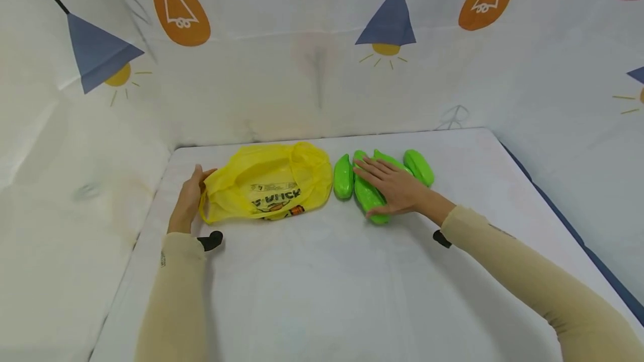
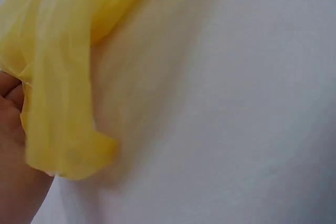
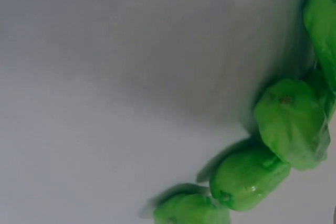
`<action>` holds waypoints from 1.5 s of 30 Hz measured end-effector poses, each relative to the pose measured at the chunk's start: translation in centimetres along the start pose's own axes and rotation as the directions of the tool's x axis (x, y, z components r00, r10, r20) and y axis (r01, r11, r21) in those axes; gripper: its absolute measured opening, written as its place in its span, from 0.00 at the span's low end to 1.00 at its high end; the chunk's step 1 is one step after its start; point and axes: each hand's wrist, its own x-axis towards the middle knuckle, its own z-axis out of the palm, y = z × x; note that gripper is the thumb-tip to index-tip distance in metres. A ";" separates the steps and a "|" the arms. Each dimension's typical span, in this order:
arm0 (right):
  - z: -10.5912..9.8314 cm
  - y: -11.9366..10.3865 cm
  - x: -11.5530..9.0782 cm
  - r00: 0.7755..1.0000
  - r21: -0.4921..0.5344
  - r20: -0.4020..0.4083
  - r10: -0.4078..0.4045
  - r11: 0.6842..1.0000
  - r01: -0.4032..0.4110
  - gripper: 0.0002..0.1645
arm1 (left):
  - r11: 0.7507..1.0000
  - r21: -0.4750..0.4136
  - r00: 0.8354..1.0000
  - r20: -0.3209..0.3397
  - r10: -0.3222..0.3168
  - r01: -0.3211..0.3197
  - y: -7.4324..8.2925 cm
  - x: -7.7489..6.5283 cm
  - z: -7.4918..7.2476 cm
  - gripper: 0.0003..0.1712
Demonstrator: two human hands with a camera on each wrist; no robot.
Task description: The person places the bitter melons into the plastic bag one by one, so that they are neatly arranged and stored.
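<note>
A yellow plastic bag (image 1: 269, 169) with dark printing lies crumpled on the table. At its left end my left hand (image 1: 187, 199) grips the edge beside the handle loop; in the left wrist view a fold of the bag (image 2: 63, 103) hides most of the fingers. My right hand (image 1: 399, 187) rests with spread, fairly straight fingers over several glossy green, long, tapered vegetable-like pieces. One green piece (image 1: 344, 177) stands just left of that hand, close to the bag; another green piece (image 1: 418, 167) lies to its right. The right wrist view shows rounded ends of the green pieces (image 3: 249, 178).
The white table (image 1: 302, 295) meets a patterned cloth wall (image 1: 241, 88) printed with lamps and bulbs close behind the bag. A dark blue strip (image 1: 558, 214) runs along the table's right side. Black wrist cameras (image 1: 210, 240) sit under both sleeves.
</note>
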 end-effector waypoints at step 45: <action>-0.9 -1.0 -1.4 0.959 0.108 0.271 -0.085 0.992 0.058 0.69 | 0.988 -0.064 0.988 -0.086 0.132 -0.138 -0.3 -2.8 1.2 0.05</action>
